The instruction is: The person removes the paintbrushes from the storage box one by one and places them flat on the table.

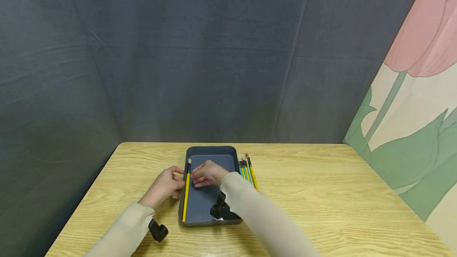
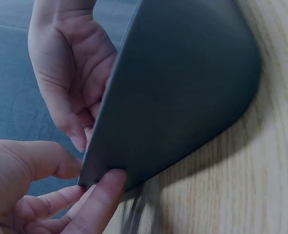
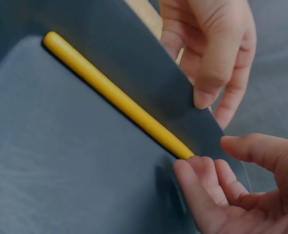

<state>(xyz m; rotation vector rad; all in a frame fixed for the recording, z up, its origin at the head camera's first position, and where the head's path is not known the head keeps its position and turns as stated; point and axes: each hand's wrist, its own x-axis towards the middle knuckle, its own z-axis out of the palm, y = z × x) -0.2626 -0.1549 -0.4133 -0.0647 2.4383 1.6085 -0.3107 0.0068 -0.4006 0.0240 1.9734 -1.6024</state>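
Observation:
A dark grey rectangular tray point(image 1: 203, 205) lies on the table. Along its inner left side rests a paintbrush point(image 1: 187, 193) with a yellow handle, its pale bristles pointing to the far end. My left hand point(image 1: 167, 184) pinches the tray's left wall, thumb over the rim and fingers outside, as the right wrist view shows. Inside the tray, my right hand point(image 1: 210, 173) has its fingertips point(image 3: 185, 170) touching the brush beyond the visible yellow handle. Its thumb stands apart from those fingers, near the wall. The right fingers hide the brush's upper part in the right wrist view.
Several paintbrushes point(image 1: 248, 171) with yellow and teal handles lie just right of the tray, partly behind the right arm. A wooden table point(image 1: 321, 193) surrounds it. Dark grey cloth point(image 1: 214, 58) hangs behind, and a tulip-patterned surface point(image 1: 421, 102) stands on the right.

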